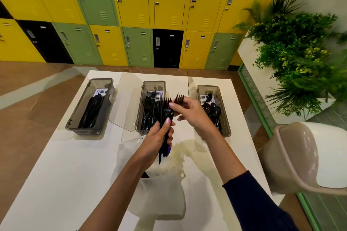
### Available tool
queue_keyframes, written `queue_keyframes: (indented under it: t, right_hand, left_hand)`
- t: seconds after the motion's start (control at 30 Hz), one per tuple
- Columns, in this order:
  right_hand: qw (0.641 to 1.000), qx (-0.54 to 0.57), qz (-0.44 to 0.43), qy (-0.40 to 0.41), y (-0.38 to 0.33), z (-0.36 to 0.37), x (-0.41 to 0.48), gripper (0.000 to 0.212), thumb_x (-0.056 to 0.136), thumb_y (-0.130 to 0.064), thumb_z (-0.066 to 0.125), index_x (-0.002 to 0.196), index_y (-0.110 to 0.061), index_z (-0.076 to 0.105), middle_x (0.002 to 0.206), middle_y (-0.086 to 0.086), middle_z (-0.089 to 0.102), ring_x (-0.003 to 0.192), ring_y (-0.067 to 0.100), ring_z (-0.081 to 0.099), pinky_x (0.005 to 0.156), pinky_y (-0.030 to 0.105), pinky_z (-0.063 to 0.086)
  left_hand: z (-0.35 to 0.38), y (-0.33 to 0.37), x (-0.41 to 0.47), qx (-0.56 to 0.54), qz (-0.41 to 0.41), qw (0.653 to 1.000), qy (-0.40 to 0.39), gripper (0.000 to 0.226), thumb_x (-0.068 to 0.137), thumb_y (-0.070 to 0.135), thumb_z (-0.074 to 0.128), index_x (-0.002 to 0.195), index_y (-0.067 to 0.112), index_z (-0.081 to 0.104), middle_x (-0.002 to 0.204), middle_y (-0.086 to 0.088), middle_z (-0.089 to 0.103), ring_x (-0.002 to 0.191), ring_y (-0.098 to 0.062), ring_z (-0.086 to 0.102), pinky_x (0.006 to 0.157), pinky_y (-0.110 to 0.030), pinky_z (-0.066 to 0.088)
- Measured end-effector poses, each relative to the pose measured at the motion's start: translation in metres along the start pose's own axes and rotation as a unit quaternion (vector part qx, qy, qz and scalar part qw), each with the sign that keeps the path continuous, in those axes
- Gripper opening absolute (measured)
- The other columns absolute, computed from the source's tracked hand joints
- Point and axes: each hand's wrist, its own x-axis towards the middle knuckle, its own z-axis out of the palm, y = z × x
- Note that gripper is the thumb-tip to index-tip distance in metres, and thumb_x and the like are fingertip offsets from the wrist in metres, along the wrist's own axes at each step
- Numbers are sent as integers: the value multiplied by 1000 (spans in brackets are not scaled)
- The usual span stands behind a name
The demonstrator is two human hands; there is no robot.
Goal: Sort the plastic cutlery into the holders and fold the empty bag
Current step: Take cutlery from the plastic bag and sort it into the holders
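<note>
Black forks (165,118) bunched in left hand (159,137); right hand (189,112) pinches one fork (179,98); no legible writing.

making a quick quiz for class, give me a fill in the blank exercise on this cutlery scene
1. The left hand holds a bunch of black ____.
2. The right hand pinches one fork above the ____ holder.
3. The right holder contains ____.
4. The plastic bag lies on the ____ table.

Missing words: forks; middle; spoons; white
</note>
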Motion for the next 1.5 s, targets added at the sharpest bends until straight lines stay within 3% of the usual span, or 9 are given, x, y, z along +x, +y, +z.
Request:
queue_keyframes:
  t: [0.1,0.4,0.6,0.67,0.8,1.0,1.17,1.37,1.5]
  right_hand:
    - [999,33,5,-12,-7,11,7,3,89,-15,65,92,-16,65,78,-4,65,65,4,60,59,19,47]
    - [993,116,-3,16,-32,31,49,7,96,-12,53,91,-13,57,88,7,63,77,14,64,59,23,56]
    - [977,200,40,64,-30,29,103,12,98,-9,48,87,-11,53,89,9,61,78,20,62,68,32,59]
    - [984,152,53,74,-15,33,120,15,98,-8,48,84,-13,52,89,8,59,78,19,62,71,34,59]
    - [995,21,75,68,22,53,141,3,96,-9,52,94,-11,54,100,11,57,85,22,61,52,20,54]
    - [985,-111,75,105,55,79,147,20,90,-21,64,105,-10,58,108,5,60,98,22,61,66,25,53]
    - [971,-154,-16,182,40,95,130,30,90,-37,61,106,-11,62,107,1,60,96,11,56,82,20,43]
    - [997,-46,27,-54,10,110,100,24,87,-33,66,95,-10,64,88,1,69,80,12,68,74,29,57]
    - [999,-16,19,-22,8,108,103,14,90,-21,63,93,-8,60,82,3,67,67,11,67,64,22,57]
  left_hand:
    - [-14,6,-6,-4,2,1000,6,33,100,37,40,108,10,57,68,1,47,55,-9,41,59,-22,39]
    - [-57,32,-5,-25,16,998,52,26,102,30,38,108,12,56,76,0,63,55,-10,50,52,-23,43]
    - [-94,43,5,-17,-25,996,83,26,102,28,38,100,10,57,83,-3,58,50,-7,43,40,-16,33]
    - [-105,44,9,-47,-36,996,73,29,102,31,38,99,10,58,77,0,53,48,-5,34,38,-14,25]
    - [-123,42,15,-96,-62,993,38,37,99,40,40,110,10,57,69,3,49,46,-5,26,36,-14,20]
    - [-133,40,26,-138,-80,987,30,24,101,32,39,106,10,49,64,0,51,43,-6,29,35,-14,20]
    - [-136,35,32,-121,-83,989,29,20,102,27,40,101,10,50,62,1,49,45,-6,33,38,-15,22]
    - [-133,30,35,-90,-75,993,18,17,100,28,44,102,12,51,64,3,50,47,-6,37,40,-15,25]
    - [-132,29,36,-90,-73,993,16,24,101,32,41,103,12,54,66,3,52,50,-7,38,41,-16,28]
